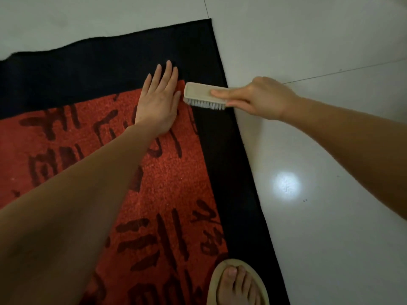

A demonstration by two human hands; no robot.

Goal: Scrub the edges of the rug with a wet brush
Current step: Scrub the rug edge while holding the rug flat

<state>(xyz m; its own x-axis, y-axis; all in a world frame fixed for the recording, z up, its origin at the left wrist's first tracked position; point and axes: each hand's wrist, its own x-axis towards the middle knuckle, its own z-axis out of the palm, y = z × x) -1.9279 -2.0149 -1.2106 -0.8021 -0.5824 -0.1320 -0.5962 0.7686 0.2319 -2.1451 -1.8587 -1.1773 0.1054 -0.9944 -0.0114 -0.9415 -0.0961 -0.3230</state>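
A red rug [167,172] with dark markings and a wide black border lies on the pale tiled floor. My left hand [159,100] presses flat on it near the far right corner, fingers straight and spread. My right hand [257,97] grips a beige scrubbing brush [202,94] by its handle end, index finger laid along its back. The white bristles face down onto the black border strip at the rug's right edge, just right of my left hand.
Glossy white floor tiles [319,150] spread to the right and beyond the rug, with a bright light reflection [286,184]. My foot in a beige flip-flop [237,285] stands on the rug's right border at the bottom.
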